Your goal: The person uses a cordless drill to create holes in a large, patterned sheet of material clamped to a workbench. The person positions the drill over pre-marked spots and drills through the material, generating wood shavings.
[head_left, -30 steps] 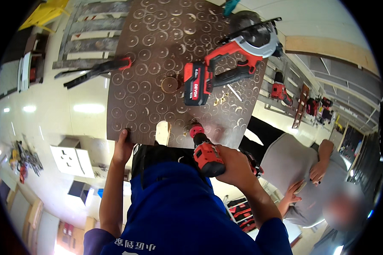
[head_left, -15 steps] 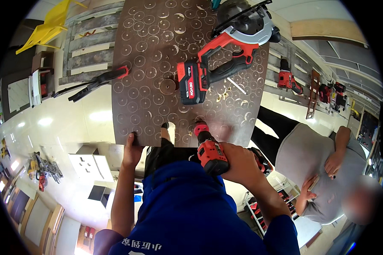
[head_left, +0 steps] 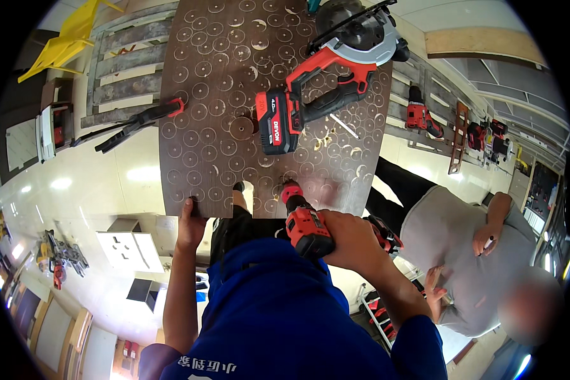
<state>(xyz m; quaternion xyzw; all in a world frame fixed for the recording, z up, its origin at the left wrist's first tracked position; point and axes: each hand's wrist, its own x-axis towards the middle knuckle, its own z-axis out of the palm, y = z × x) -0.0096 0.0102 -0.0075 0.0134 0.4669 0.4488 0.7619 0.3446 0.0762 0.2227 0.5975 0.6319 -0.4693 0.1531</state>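
Note:
My right hand (head_left: 349,239) is wrapped round the grip of a red and black cordless drill (head_left: 308,229). The drill's nose meets the brown board (head_left: 187,180) near its front edge; the bit's tip is hidden. My left hand (head_left: 190,229) grips the board's near left edge, thumb on top and fingers out of sight below. Drilled-looking ring marks cover the board, and a notch is cut into its front edge. Beyond the drill, a red and black cordless circular saw (head_left: 328,60) lies on the board. A small round wooden disc (head_left: 240,128) is beside its battery.
A thin white stick (head_left: 344,126) and wood chips lie by the saw. A black bar clamp (head_left: 142,121) with a red tip sticks out at the board's left edge. Another person in a grey shirt (head_left: 465,247) stands close on the right. Another red drill (head_left: 421,114) rests on slats.
The whole view has shifted slightly, so most things appear a little farther left. The other person's hands have moved a little. My hands keep their hold on the drill and the board.

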